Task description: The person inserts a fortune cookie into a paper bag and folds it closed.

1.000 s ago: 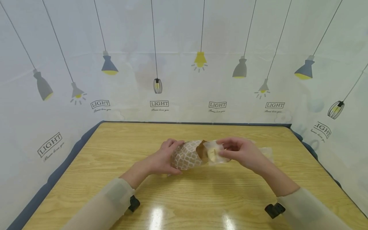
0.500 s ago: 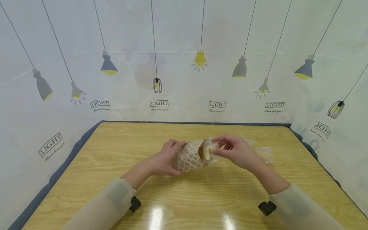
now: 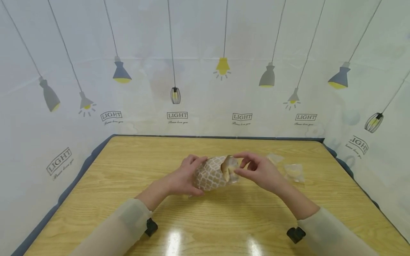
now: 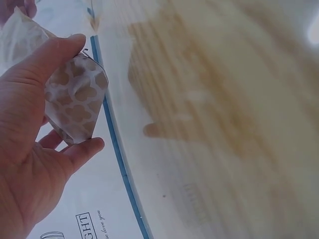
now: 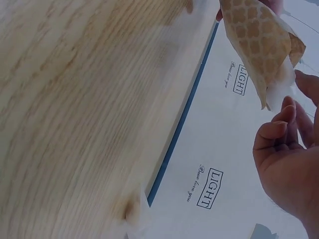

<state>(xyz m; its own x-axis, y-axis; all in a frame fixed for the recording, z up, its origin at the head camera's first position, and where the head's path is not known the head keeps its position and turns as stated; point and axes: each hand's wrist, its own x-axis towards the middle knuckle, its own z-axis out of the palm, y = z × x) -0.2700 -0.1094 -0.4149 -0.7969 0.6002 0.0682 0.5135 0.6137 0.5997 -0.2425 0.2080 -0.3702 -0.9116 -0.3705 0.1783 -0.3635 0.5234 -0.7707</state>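
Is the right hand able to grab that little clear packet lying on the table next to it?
Probably yes: the clear packet lies in the open just beside the right hand, though its fingers still pinch a wrapped piece.

A paper bag (image 3: 210,173) is sitting at the middle of the desk (image 3: 128,199), with the left hand (image 3: 183,176) lying at its left and the right hand (image 3: 257,171) at its right, by its mouth. Two small packets (image 3: 293,171) are lying to the right, beyond the right hand.
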